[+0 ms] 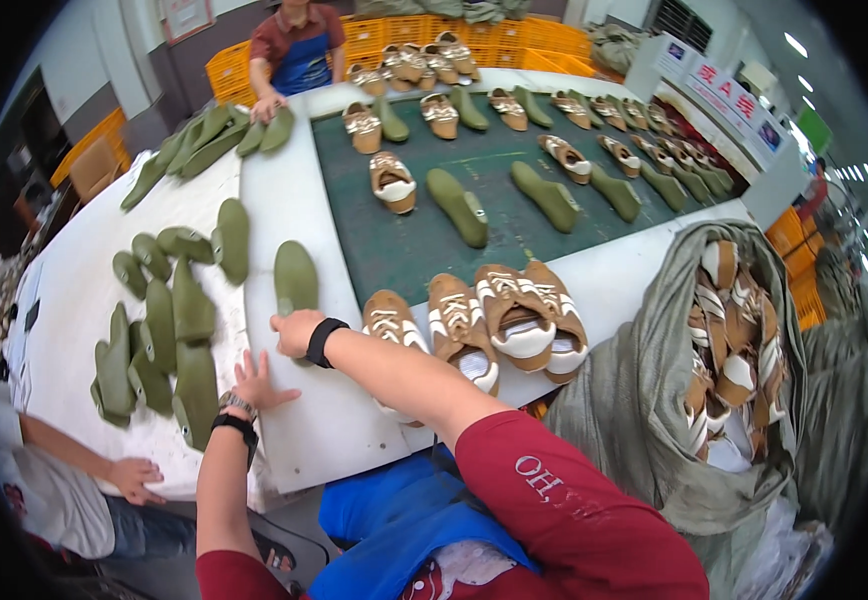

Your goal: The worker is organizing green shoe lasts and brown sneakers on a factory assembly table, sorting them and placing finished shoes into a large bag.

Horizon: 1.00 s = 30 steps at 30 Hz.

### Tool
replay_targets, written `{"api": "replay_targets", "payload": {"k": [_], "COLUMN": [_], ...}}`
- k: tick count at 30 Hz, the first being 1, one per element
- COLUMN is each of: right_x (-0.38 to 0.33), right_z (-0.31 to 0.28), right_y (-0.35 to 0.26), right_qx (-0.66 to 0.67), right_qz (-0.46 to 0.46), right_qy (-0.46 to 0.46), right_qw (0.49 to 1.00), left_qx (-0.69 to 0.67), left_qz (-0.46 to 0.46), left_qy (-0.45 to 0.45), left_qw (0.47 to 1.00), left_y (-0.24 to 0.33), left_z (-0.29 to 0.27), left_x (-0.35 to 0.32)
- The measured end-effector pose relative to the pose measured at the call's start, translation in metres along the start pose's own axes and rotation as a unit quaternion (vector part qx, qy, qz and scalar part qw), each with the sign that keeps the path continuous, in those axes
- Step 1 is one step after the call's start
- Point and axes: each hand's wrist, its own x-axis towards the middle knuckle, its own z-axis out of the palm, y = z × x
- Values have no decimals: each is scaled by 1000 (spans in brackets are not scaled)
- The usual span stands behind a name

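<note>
My right hand (pixel 297 331) reaches across the white tabletop and is closed at the near end of a green shoe last (pixel 296 272), which lies sole up or flat; its fingertips are partly hidden. Lower left of it, my left hand (pixel 261 384) is spread open over the table with nothing in it. Several more green lasts (pixel 161 318) lie in a loose heap left of my hands. Just right of my right wrist, brown and white sneaker uppers (pixel 454 315) stand in a row along the table edge, partly covered by my forearm.
A green conveyor belt (pixel 374 250) carries rows of lasts and shoe uppers. A grey cloth-lined container (pixel 644 350) full of uppers stands at the right. Across the table, a co-worker's hand (pixel 268 106) touches lasts; another person's hand (pixel 135 479) rests at the left edge. Orange crates (pixel 554 45) stand behind.
</note>
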Motion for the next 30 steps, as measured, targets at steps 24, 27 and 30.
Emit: {"api": "replay_targets", "payload": {"k": [24,27,30], "right_x": [-210,-161,-104], "right_z": [-283,-289,-265], "right_y": [255,336,407], "right_qx": [-163,-198,-143], "right_qz": [221,255,272], "right_qy": [159,191,233], "right_qw": [948,927,923], "left_qx": [-19,-23,-3], "left_qz": [124,118,117], "left_qy": [150,155,121], "left_qw": [981,981,986], "left_y": [-16,-18,-27], "left_z": [0,8,12], "left_x": [50,43,42]}}
